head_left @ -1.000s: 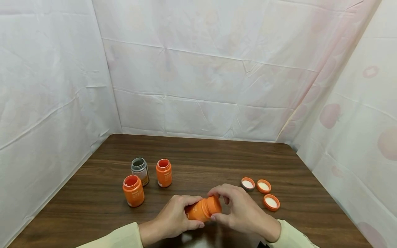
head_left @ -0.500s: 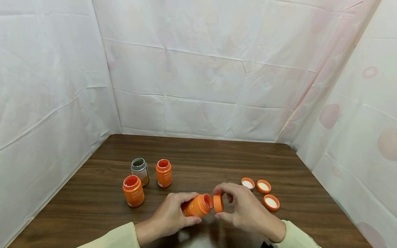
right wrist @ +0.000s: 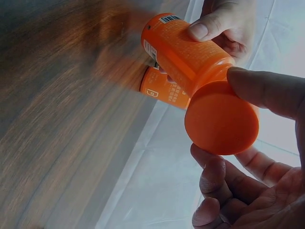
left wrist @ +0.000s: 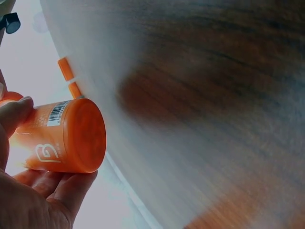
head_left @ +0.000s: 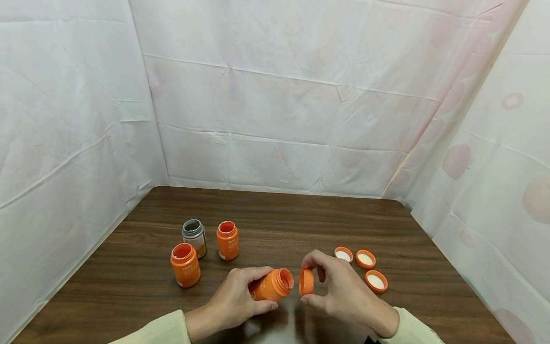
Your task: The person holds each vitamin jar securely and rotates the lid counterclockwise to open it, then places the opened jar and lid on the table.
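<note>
My left hand point(head_left: 234, 297) grips an orange jar point(head_left: 271, 285) round its body, tilted with its bare threaded mouth toward the right. In the left wrist view the jar's flat base and a barcode on its label point(left wrist: 56, 114) face the camera. My right hand point(head_left: 339, 294) pinches an orange screw lid point(head_left: 306, 282) between thumb and fingertips, a small gap away from the jar's mouth. The lid's smooth round top point(right wrist: 221, 118) fills the middle of the right wrist view. Both hands are close over the front of the table.
Two more orange jars point(head_left: 186, 267) point(head_left: 227, 241) and a grey jar point(head_left: 195, 236) stand lidless at the left of the dark wood table point(head_left: 275, 215). Three lids point(head_left: 343, 254) point(head_left: 365, 258) point(head_left: 376, 281) lie at the right, white liners up. White sheets point(head_left: 275, 110) wall the table's back and sides.
The orange lid has come off the jar's mouth. My right hand has drawn it to the right, and my left hand has shifted slightly left with the jar.
</note>
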Motion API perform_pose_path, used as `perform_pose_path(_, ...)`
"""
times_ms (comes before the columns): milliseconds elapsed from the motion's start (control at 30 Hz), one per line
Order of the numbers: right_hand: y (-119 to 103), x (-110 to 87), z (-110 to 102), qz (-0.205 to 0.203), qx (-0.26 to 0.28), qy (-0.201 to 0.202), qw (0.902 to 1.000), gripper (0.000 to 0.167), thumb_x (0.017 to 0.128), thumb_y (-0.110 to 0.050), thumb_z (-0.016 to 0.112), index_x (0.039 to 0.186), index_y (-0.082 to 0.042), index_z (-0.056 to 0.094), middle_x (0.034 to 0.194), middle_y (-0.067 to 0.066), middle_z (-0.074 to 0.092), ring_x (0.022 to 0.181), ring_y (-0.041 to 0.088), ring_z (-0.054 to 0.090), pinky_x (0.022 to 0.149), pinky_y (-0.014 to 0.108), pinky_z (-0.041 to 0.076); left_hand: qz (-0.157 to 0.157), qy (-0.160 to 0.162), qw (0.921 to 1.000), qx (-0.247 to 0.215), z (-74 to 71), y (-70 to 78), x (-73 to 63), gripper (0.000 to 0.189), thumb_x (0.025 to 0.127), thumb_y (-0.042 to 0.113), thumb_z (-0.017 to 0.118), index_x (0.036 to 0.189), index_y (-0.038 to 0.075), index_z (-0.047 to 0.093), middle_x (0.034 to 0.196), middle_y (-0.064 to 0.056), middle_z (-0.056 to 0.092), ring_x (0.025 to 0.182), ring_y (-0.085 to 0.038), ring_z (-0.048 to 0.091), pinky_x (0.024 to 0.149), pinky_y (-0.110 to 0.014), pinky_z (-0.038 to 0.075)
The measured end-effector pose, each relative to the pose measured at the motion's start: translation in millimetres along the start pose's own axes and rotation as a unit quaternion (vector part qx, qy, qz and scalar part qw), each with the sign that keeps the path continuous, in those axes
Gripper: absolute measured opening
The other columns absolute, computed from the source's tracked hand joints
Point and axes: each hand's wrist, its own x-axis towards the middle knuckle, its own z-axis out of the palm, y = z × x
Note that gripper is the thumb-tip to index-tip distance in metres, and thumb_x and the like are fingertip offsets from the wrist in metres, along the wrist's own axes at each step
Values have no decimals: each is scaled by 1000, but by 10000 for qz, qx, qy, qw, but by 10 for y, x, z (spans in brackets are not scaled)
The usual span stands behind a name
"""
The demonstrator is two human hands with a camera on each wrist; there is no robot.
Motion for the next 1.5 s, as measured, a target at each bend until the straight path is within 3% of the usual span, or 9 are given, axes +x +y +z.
perform_pose_path(467,36,-27,21,-14,207,293,9994,57,63,-14,98,105,-21,60,91,-13,65,74,14,58,65,24,47,57,207,9996,-155,22,-11,-33,53,79,24,91,128,19,69,115,7,72,95,-6,65,84,-29,55)
perform_pose_path(1067,105,-105,-12,361,32,527,9980,57,66,-17,97,112,-30,67,91,-15,67,75,10,59,67,24,47,-64,532,9980,-323,18,-46,-65,53,78,24,91,127,19,69,111,9,72,92,-8,66,82,-28,54)
perform_pose_path(1333,140,-129,-22,136,-343,857,9956,61,61,-21,100,110,-34,68,91,-17,62,76,9,52,68,21,43,-71,650,9975,-285,9,-61,-77,56,77,22,92,128,15,69,113,7,73,94,-7,67,83,-29,55)
perform_pose_path(1500,149,-149,-24,331,-338,927,9946,56,60,-21,101,107,-28,71,91,-17,63,77,11,52,69,23,43,-113,715,9971,-244,-6,-60,-88,58,77,21,92,129,12,68,114,5,73,95,-8,67,83,-30,55)
